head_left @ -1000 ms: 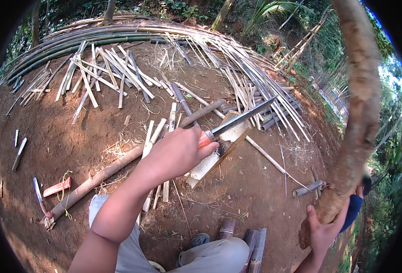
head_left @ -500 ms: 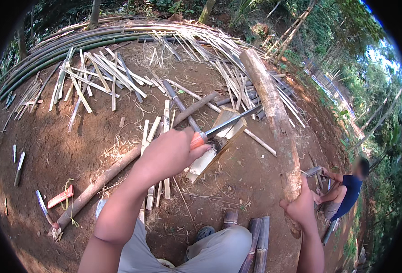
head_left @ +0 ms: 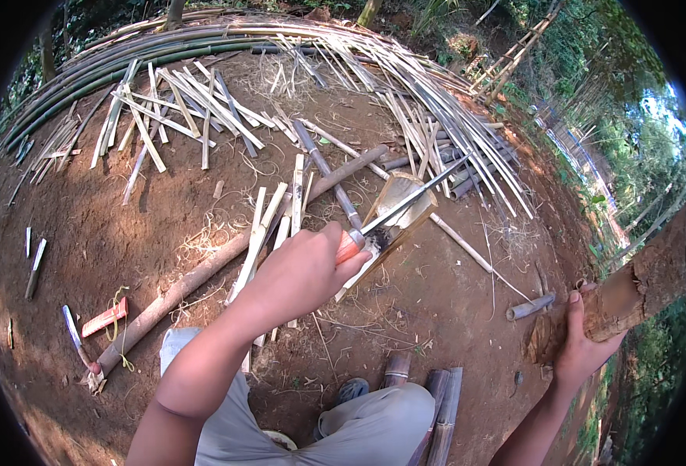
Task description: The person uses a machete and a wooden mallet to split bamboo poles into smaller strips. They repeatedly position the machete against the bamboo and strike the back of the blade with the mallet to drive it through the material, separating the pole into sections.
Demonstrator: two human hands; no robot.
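Left hand: the left hand (head_left: 300,272) is closed in a full fist around the orange handle of a long-bladed chopping knife (head_left: 405,203), out in front of the person over the bare soil.
Knife: its thin grey blade runs up and to the right from the fist, lying across a split, pale piece of bamboo (head_left: 393,217) that rests on the ground just beyond the knuckles.
Right hand: the right hand (head_left: 584,342) is at the lower right, fingers wrapped around the near end of a thick brown log (head_left: 630,291); the log slants up and away to the right edge.
Near the right hand: a short grey bamboo stub (head_left: 531,307) lies on the soil just left of the log's end.
Below the hands: the person's knee in grey trousers (head_left: 374,427), with a few short bamboo tubes (head_left: 440,404) beside it.
Left of the arm: a long brown bamboo pole (head_left: 203,276) slants across the reddish-brown earth; a small red-handled tool (head_left: 104,318) lies near its lower end.
Farther out: pale split bamboo strips (head_left: 172,109) are scattered on the ground, and behind them a long heap of green and grey bamboo poles (head_left: 203,35) curves along the top.
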